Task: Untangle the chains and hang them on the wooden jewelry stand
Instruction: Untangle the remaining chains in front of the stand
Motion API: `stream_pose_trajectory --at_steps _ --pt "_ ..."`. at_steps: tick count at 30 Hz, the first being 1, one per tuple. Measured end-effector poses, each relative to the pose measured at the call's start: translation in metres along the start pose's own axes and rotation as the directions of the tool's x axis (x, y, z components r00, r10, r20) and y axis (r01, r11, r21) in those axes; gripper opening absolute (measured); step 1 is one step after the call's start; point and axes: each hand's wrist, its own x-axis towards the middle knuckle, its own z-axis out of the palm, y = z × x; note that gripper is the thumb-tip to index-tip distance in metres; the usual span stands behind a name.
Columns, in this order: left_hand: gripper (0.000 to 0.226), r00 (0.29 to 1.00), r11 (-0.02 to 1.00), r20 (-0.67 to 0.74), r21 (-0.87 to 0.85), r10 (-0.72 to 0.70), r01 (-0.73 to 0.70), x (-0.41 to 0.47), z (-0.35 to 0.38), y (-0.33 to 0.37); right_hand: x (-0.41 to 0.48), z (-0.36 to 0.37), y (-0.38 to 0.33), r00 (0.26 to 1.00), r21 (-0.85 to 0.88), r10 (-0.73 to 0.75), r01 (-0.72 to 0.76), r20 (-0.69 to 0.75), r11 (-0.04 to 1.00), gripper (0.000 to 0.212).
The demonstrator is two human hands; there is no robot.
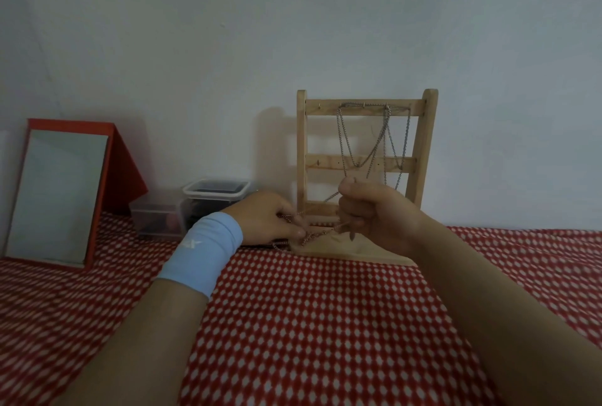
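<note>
Desk (325,356) under a red-and-white cloth (293,301)
A wooden jewelry stand (329,161) stands at the wall, two clear plastic boxes (215,193) just left, a red-backed mirror (55,193) far left.

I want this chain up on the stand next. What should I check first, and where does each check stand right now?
1. Grip: left hand and right hand both hold the copper-coloured chain: ok.
2. Copper-coloured chain free of knots: links bunch by the left fingertips: cannot tell.
3. Bare hook near the top rail's left end: ok.
4. Wooden stand upright on its base: ok.
5. Hung silver chains clear of the hands: one strand runs down to the right hand: not ok.
</note>
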Motion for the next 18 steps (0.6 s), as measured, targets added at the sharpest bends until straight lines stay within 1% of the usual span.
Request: stream_pose_trajectory --at_steps 1,3,4,5,6,7,8,9,10,11,12,13,14,15,16,18 --pt "0.017 1.0 1.0 -0.018 0.016 0.009 -0.009 0.001 0.0 0.001 -0.002 -0.001 -0.001 0.997 -0.036 0.017 -0.014 0.081 0.999 0.036" --pt "0.016 0.997 0.999 -0.07 -0.014 0.036 -0.037 0.002 0.0 0.001 -0.007 -0.001 -0.005 0.965 -0.173 0.103 -0.062 0.24 0.983 0.039" --pt "0.017 0.993 0.997 -0.101 -0.044 0.057 -0.062 0.002 0.0 0.001 -0.008 -0.001 -0.005 0.953 -0.251 0.13 -0.06 0.273 0.966 0.04" --pt "0.017 0.988 0.993 -0.13 -0.075 0.079 -0.089 0.003 0.0 0.002 -0.007 -0.001 -0.004 0.957 -0.31 0.128 -0.043 0.26 0.95 0.039" --pt "0.016 0.983 0.987 -0.153 -0.105 0.103 -0.12 0.002 0.0 0.003 -0.006 0.001 -0.003 0.976 -0.352 0.091 -0.016 0.197 0.936 0.036" --pt "0.014 0.978 0.981 -0.17 -0.13 0.124 -0.147 0.002 0.0 0.005 -0.003 0.003 -0.001 0.995 -0.391 0.027 0.013 0.097 0.92 0.032" --pt "0.014 0.973 0.974 -0.185 -0.151 0.139 -0.168 0.001 0.0 0.007 0.0 0.004 0.001 0.999 -0.434 -0.049 0.037 -0.016 0.9 0.028" --pt "0.013 0.967 0.969 -0.204 -0.165 0.15 -0.185 0.001 -0.001 0.009 0.002 0.005 0.003 0.988 -0.461 -0.112 0.05 -0.107 0.886 0.025" --pt "0.013 0.961 0.964 -0.224 -0.172 0.16 -0.2 0.001 -0.001 0.01 0.003 0.006 0.004 0.975 -0.469 -0.148 0.053 -0.169 0.882 0.023" --pt "0.013 0.955 0.961 -0.244 -0.173 0.17 -0.215 0.0 -0.001 0.011 0.003 0.006 0.004 0.969 -0.444 -0.153 0.052 -0.194 0.894 0.019" --pt "0.012 0.948 0.958 -0.266 -0.176 0.176 -0.227 0.0 0.0 0.012 0.002 0.007 0.002 0.976 -0.404 -0.124 0.042 -0.18 0.914 0.012" --pt "0.012 0.94 0.955 -0.29 -0.177 0.181 -0.239 0.0 0.0 0.013 0.001 0.007 0.0 0.988 -0.37 -0.074 0.019 -0.135 0.929 0.018" --pt "0.013 0.932 0.952 -0.31 -0.176 0.189 -0.252 0.0 0.001 0.014 0.001 0.008 0.0 0.996 -0.355 -0.022 -0.01 -0.086 0.935 0.028" --pt "0.013 0.927 0.949 -0.322 -0.178 0.195 -0.261 0.001 0.002 0.014 0.0 0.01 0.0 0.999 -0.362 0.013 -0.03 -0.05 0.932 0.032" --pt "0.014 0.925 0.946 -0.327 -0.188 0.194 -0.265 0.001 0.003 0.015 0.0 0.011 0.001 0.999 -0.393 0.02 -0.037 -0.045 0.919 0.028" --pt "0.012 0.927 0.941 -0.33 -0.216 0.181 -0.261 0.002 0.003 0.016 0.001 0.011 0.002 0.996 -0.439 0.001 -0.039 -0.086 0.898 0.01"
